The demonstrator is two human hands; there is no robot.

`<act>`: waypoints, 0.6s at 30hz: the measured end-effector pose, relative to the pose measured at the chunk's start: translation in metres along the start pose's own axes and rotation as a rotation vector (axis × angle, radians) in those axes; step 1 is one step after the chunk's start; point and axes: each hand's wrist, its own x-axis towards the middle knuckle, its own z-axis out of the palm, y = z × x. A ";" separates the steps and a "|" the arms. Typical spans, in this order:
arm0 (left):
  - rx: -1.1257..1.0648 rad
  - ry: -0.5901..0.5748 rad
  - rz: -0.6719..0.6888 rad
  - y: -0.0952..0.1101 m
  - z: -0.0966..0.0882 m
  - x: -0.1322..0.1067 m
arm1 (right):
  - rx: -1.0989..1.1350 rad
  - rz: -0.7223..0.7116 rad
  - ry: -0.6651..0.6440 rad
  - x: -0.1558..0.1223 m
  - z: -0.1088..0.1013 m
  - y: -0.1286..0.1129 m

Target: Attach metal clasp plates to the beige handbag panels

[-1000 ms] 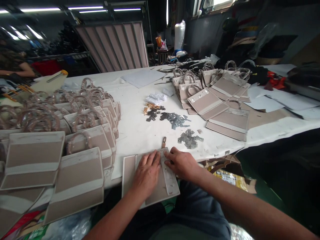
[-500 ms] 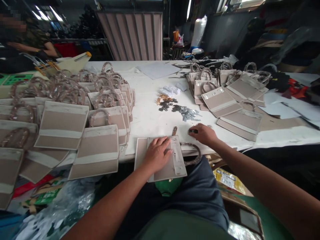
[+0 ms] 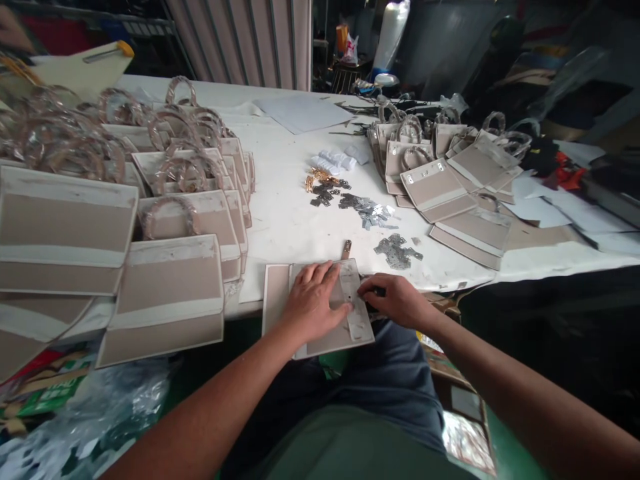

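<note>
While the left hand [image 3: 313, 301] is pressed flat with spread fingers on a beige bag panel [image 3: 276, 300], the right hand [image 3: 395, 301] is curled at the panel's right edge; whether anything is pinched cannot be told. A small brass tab [image 3: 346, 249] is seen just beyond the panel, a heap of silver metal plates [image 3: 397, 252] further right, and a yellow label [image 3: 425, 341] below, too blurred to be read.

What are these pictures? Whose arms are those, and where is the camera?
Those are a person's own arms, not a machine! A camera worn on their head looks down at their hands. The left hand lies flat on a beige bag panel on a white table. The right hand is beside it, perhaps pinching something small and dark, but I can't tell what. Nearby lie panels with round see-through handles and grey metal clips.
</note>
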 end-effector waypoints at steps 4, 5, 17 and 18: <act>-0.024 0.005 -0.010 0.001 0.000 0.002 | -0.015 -0.030 0.048 -0.002 0.013 -0.005; -0.026 0.005 -0.010 0.001 -0.001 0.002 | -0.021 -0.025 0.052 -0.001 0.014 -0.005; 0.001 0.000 0.015 -0.001 0.001 0.003 | 0.000 0.050 0.079 0.003 0.021 -0.006; 0.004 -0.003 0.015 -0.001 0.001 0.003 | 0.013 0.052 0.073 0.003 0.021 -0.005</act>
